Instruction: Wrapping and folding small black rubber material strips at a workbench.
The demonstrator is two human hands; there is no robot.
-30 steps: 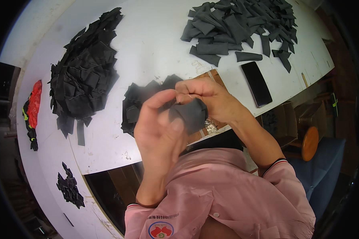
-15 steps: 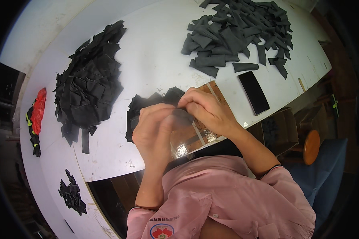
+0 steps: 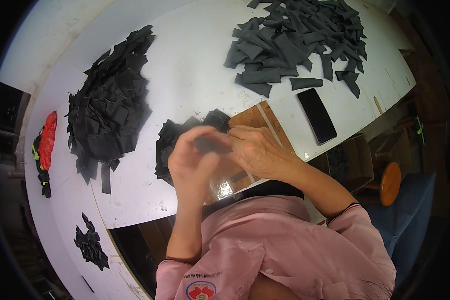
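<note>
Over a brown board wrapped in clear film (image 3: 280, 131), both hands work at a small black fabric piece (image 3: 211, 145). My left hand (image 3: 189, 159), somewhat blurred, curls its fingers and thumb around the piece. Close against it, my right hand (image 3: 257, 151) has bent fingers pinching the piece's right end; its fingertips are partly hidden. Just beyond and left of my left hand lies a small pile of black fabric pieces (image 3: 172, 137), partly covered by that hand.
A large heap of flat black pieces (image 3: 110, 110) lies at left, and folded dark grey pieces (image 3: 285, 47) at far right. A phone (image 3: 317, 116) rests right of the board. A red plastic bundle (image 3: 47, 145) and small black scraps (image 3: 91, 245) lie at left. An orange-brown stool (image 3: 390, 184) stands right.
My left hand has opened its curl somewhat, showing more of the black piece. My right hand has turned over, with its back now facing up, and moved slightly down.
</note>
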